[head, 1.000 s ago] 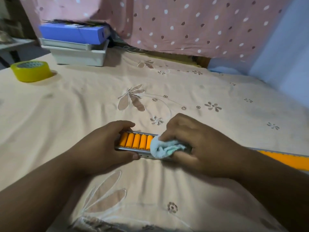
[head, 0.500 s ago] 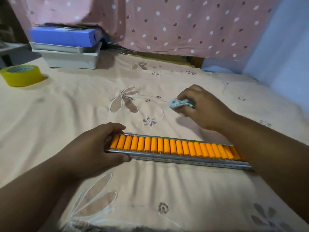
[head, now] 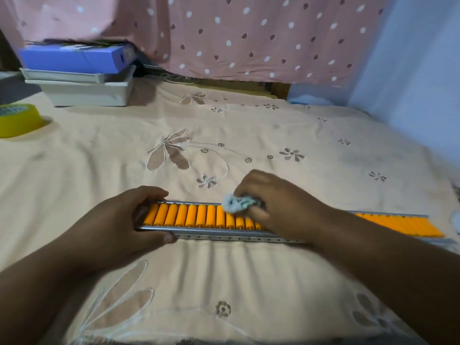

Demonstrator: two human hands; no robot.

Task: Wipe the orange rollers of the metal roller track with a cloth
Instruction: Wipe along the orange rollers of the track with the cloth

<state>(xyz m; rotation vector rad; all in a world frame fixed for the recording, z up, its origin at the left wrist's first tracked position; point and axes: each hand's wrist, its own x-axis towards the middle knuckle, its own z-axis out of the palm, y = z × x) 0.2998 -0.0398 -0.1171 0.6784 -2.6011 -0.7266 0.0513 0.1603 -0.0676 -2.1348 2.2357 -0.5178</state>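
Peach embroidered bedsheet point(head: 249, 125) covers the work surface, with a pink polka-dot curtain point(head: 249, 33) at the far side, stacked white trays point(head: 87, 90) with a blue box point(head: 72, 57) on top at far left, and a yellow tape roll point(head: 17, 120) at the left edge. Metal roller track point(head: 224, 236) lies left-to-right near the person. Left hand point(head: 119, 225) is clamped around the track's left end, thumb on the near rail. Right hand point(head: 278, 205) is closed on a balled-up pale cloth point(head: 236, 204), pressed on the orange rollers point(head: 189, 215) roughly a third of the way in from the left. Rollers right of the hand are partly hidden by the forearm, showing again at far right. Progress: wiping is mid-pass; which rollers are clean can't be told, no visible dirt difference. Probably most of the length is left or needs repeat passes.
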